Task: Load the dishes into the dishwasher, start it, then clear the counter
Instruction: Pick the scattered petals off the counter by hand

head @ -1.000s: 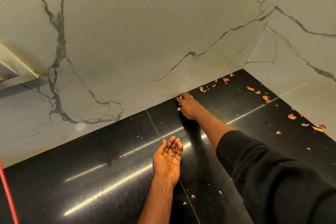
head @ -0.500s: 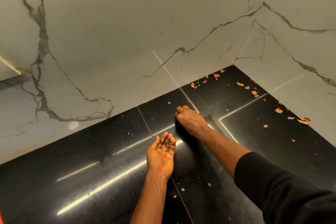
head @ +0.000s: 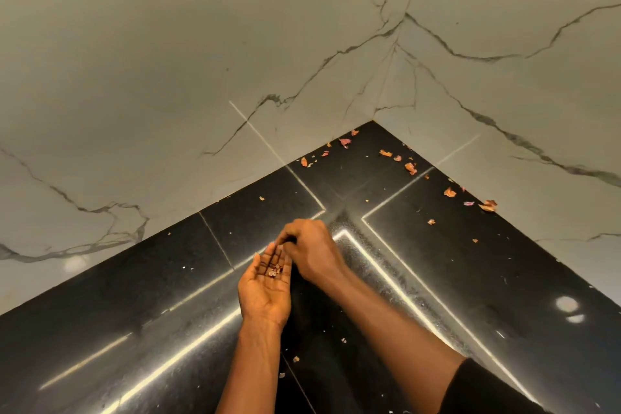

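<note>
Head view looked down on small, dry, orange-pink peel flakes (head: 274, 270) lying in the hollow of my left hand (head: 265, 292). That hand was held palm up over the glossy black stone worktop (head: 100, 329), fingers nearly straight and only slightly cupped. My right hand (head: 314, 252) hung just beside it, knuckles up, its fingertips bunched together above the left fingertips. Whether a flake was pinched between them I could not tell.

More scattered flakes (head: 410, 167) of the same kind lay toward the far corner of the worktop and along its right edge, under the white veined marble wall (head: 168, 77). A few crumbs sat near the front edge by my forearms.

I judged them papery, almost weightless and brittle. Each wanted a light pinch by its curled edge, since pressing flat on the slick stone would likely crumble it. The cupped palm had to stay level, as a tilt or a draught could have spilled them.
</note>
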